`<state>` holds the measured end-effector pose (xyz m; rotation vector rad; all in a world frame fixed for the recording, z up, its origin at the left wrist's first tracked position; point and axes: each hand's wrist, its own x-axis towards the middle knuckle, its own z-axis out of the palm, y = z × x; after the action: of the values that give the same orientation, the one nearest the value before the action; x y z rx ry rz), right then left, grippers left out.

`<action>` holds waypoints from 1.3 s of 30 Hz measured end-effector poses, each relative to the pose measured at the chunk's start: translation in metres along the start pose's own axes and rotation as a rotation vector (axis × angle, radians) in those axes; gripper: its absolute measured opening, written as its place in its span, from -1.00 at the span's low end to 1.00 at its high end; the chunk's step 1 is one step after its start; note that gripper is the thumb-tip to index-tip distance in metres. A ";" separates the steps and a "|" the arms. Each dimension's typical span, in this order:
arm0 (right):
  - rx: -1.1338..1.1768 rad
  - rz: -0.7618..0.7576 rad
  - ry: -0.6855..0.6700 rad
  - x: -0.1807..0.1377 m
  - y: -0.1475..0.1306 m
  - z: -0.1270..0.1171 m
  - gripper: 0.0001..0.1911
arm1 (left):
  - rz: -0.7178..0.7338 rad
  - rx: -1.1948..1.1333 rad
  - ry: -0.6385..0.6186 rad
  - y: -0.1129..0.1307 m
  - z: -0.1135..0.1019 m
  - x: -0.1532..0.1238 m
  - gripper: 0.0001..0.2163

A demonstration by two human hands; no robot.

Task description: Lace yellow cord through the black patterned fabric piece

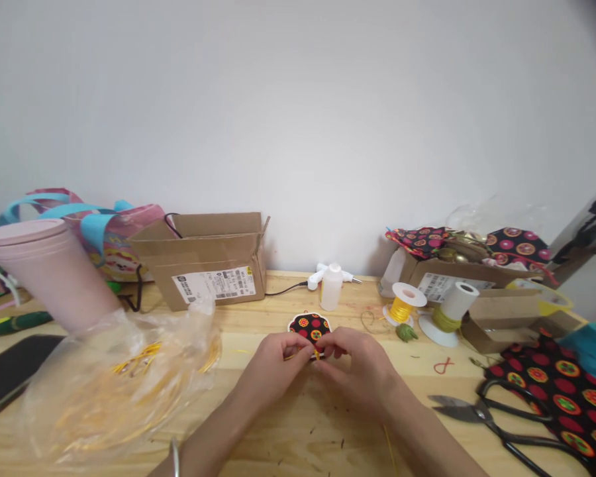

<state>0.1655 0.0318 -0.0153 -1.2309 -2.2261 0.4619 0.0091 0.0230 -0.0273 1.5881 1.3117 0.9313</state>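
Observation:
My left hand [287, 354] and my right hand [355, 361] meet at the middle of the table, fingertips pinched close together. Between them is a short bit of yellow cord [316, 354], which both hands seem to grip. Just behind the fingertips lies a small dark fabric piece [308, 324] with red and yellow flower circles and a pale edge; its near part is covered by my fingers. A loose yellow strand runs down beside my right forearm.
At left are a plastic bag [114, 391] of yellow cord, a pink tumbler [49, 271] and a phone. Behind stand a cardboard box [203, 265], a white bottle [331, 288] and a glue gun [345, 275]. Right are spools [402, 308], large scissors [481, 414] and patterned fabric [561, 391].

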 end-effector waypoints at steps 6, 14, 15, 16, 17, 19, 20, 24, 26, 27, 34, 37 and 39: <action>-0.053 -0.031 0.035 -0.001 0.002 0.003 -0.89 | -0.006 0.002 0.008 0.002 0.000 0.000 -0.77; 0.017 0.039 0.001 0.001 0.008 0.005 -0.86 | -0.029 -0.001 0.021 0.004 0.001 0.000 -0.81; 0.021 0.043 0.002 0.001 0.008 0.006 -0.86 | -0.027 -0.005 0.021 0.005 0.001 0.000 -0.82; 0.023 0.047 0.004 0.001 0.009 0.006 -0.85 | -0.025 -0.010 0.025 0.005 0.001 0.000 -0.83; 0.025 0.052 0.005 0.001 0.009 0.006 -0.85 | -0.023 -0.014 0.030 0.006 0.001 0.000 -0.83; 0.023 0.058 0.011 0.001 0.009 0.007 -0.85 | -0.022 -0.014 0.035 0.007 0.001 0.000 -0.84; 0.022 0.058 0.013 0.001 0.009 0.007 -0.85 | -0.021 -0.019 0.031 0.007 0.001 0.000 -0.83; 0.015 0.054 0.031 0.002 0.009 0.008 -0.85 | -0.006 -0.040 -0.001 0.007 0.001 0.001 -0.81; 0.004 0.057 0.053 0.002 0.008 0.007 -0.85 | 0.007 -0.027 -0.010 0.008 0.000 0.001 -0.80; -0.004 0.058 0.062 0.002 0.008 0.007 -0.84 | 0.013 -0.016 -0.012 0.008 0.000 0.001 -0.80; -0.001 0.055 0.115 0.001 0.003 0.005 -0.83 | 0.023 -0.032 -0.020 0.009 -0.001 0.001 -0.80; 0.038 0.046 0.115 0.001 0.004 0.006 -0.83 | 0.000 -0.058 -0.001 0.009 0.000 0.000 -0.82; 0.061 0.053 0.100 0.001 0.005 0.007 -0.83 | -0.014 -0.065 0.011 0.008 0.000 0.000 -0.81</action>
<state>0.1641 0.0348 -0.0233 -1.2557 -2.0854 0.4753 0.0118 0.0221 -0.0199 1.5247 1.2858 0.9659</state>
